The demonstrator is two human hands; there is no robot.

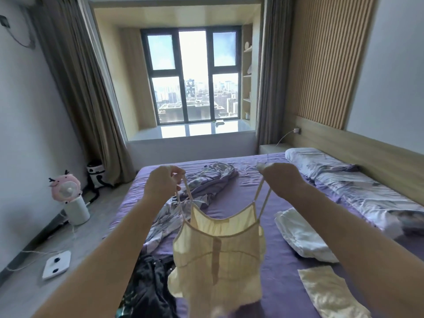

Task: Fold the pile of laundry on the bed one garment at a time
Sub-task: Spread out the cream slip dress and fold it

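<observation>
Mid-step: cream camisole [218, 253] hangs in the air above the bed [263, 198], left hand [160, 182] and right hand [281, 177] each pinching a strap. Next, probably: lay flat, fold. Dark pile [149, 283] waits.

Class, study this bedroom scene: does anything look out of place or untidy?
Yes. A floral sheet lies crumpled in a heap across the purple bed instead of spread flat, and dark clothes sit bunched at the bed's near edge. The cream camisole hangs normally from both hands.
</observation>
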